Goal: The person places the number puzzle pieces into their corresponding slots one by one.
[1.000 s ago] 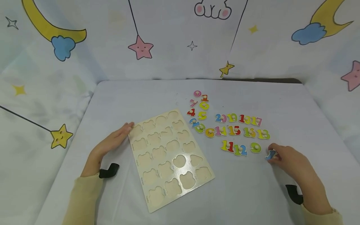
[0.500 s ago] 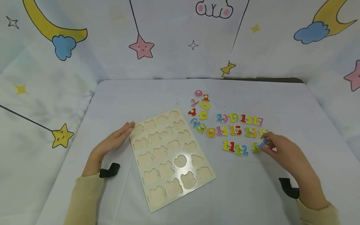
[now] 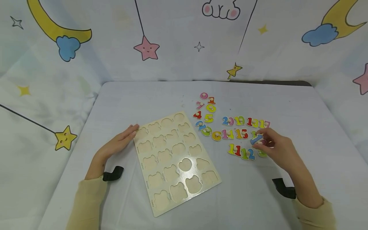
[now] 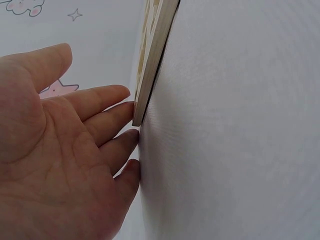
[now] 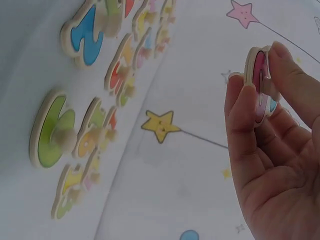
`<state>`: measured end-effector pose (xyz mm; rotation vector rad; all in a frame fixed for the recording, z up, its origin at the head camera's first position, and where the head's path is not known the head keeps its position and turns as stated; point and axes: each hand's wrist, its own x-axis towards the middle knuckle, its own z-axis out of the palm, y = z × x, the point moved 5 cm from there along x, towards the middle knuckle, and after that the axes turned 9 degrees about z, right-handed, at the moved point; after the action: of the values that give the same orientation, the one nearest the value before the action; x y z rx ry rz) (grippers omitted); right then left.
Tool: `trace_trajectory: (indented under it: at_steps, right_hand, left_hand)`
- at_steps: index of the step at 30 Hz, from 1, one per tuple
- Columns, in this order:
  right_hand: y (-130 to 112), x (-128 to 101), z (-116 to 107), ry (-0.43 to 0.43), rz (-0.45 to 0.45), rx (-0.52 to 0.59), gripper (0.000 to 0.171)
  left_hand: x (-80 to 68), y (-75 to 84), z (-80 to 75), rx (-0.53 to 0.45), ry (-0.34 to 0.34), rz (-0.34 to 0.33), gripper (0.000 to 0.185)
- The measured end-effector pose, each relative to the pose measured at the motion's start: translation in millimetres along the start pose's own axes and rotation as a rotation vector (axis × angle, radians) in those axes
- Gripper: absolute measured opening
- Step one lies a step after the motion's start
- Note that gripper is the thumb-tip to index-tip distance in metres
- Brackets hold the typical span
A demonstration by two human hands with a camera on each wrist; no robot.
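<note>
White tablecloth [image 3: 247,198] spreads beneath a raised blue-and-pink number [image 3: 256,139], which the right hand [image 3: 277,147] pinches between thumb and fingers, likely to clear the other numbers [image 3: 241,134]. The left hand [image 3: 122,139], fingers straight, touches a corner of the board [image 3: 176,160], perhaps steadying it; open cloth borders its lower right edge.

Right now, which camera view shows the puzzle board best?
The head view: there the puzzle board shows nearly its whole face. The left wrist view catches only part, nearly edge-on; the right wrist view shows none.
</note>
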<state>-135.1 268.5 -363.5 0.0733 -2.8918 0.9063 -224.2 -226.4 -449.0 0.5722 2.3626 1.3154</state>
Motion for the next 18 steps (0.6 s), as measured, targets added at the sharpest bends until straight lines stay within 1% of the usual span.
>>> trace_trajectory:
  at_steps: [2, 4, 8, 11, 14, 18]
  right_hand:
    - [-6, 1, 3, -0.017, -0.012, 0.029, 0.044]
    - [-12, 2, 5, -0.033, -0.028, 0.047, 0.049]
    - [-24, 3, 8, -0.024, -0.110, 0.064, 0.056]
    - [-33, 5, 11, -0.018, -0.147, 0.089, 0.050]
    - [-40, 8, 16, -0.041, -0.117, 0.117, 0.044]
    - [-49, 12, 25, -0.100, -0.066, 0.153, 0.041]
  left_hand:
    - [0.1, -0.3, -0.6, 0.001, -0.001, 0.000, 0.057]
    - [-0.2, 0.7, -0.8, 0.000, -0.001, 0.002, 0.057]
    - [-1.4, 2.4, -0.9, -0.002, 0.000, 0.000, 0.058]
    - [-1.7, 2.6, -0.7, -0.001, 0.000, 0.003, 0.058]
    - [-1.8, 3.2, -0.2, -0.001, 0.001, 0.006, 0.058]
    - [-1.4, 3.4, 0.3, -0.005, 0.004, 0.013, 0.059]
